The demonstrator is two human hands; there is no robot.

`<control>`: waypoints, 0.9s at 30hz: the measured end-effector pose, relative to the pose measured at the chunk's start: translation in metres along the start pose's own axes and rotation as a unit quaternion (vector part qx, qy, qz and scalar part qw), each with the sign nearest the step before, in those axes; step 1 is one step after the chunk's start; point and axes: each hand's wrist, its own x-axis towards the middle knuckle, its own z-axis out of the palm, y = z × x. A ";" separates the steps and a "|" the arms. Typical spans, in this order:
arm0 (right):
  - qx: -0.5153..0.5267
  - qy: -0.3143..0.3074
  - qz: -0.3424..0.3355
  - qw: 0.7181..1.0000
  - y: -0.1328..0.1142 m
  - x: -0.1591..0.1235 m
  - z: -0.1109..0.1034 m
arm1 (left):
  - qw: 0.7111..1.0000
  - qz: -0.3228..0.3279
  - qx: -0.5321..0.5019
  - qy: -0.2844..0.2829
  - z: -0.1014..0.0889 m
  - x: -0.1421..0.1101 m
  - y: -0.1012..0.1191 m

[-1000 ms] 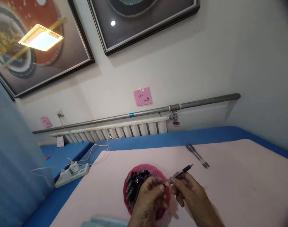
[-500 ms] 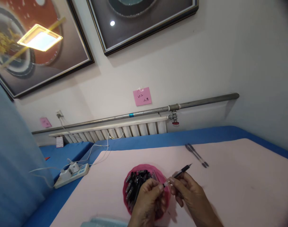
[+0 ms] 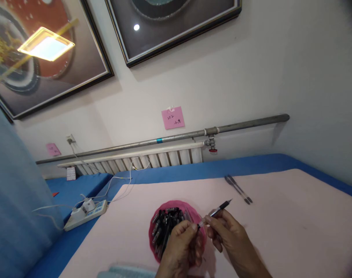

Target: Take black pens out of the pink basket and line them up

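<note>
Only slightly shifted since the earlier frame: the view, with two bare hands holding a pen (image 3: 220, 209).
From left to right, a white power strip (image 3: 87, 218) lies on a blue surface (image 3: 50, 241); a pink basket (image 3: 151, 236) of dark pens (image 3: 157, 234) sits on a pink sheet (image 3: 280, 208); the left hand (image 3: 178, 245), over the basket, pinches the pen's lower end; the right hand (image 3: 231, 237) grips its barrel, tip up and rightward; two loose pens (image 3: 247, 201) lie beyond.

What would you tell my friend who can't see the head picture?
Two hands, left and right, hold a pen by a pink bowl of pen parts. Two more pens lie right of it.
</note>
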 end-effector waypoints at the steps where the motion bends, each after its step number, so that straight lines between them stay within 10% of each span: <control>1: 0.006 -0.001 0.003 1.000 0.000 0.000 0.000 | 1.000 0.007 0.016 0.008 0.000 0.000 0.000; 19: 0.021 -0.008 0.012 1.000 -0.001 -0.003 0.003 | 0.998 -0.015 0.020 -0.054 -0.008 0.002 -0.004; 27: 0.067 0.003 0.059 0.996 -0.015 -0.007 0.003 | 0.984 0.070 0.162 0.029 0.003 -0.004 -0.002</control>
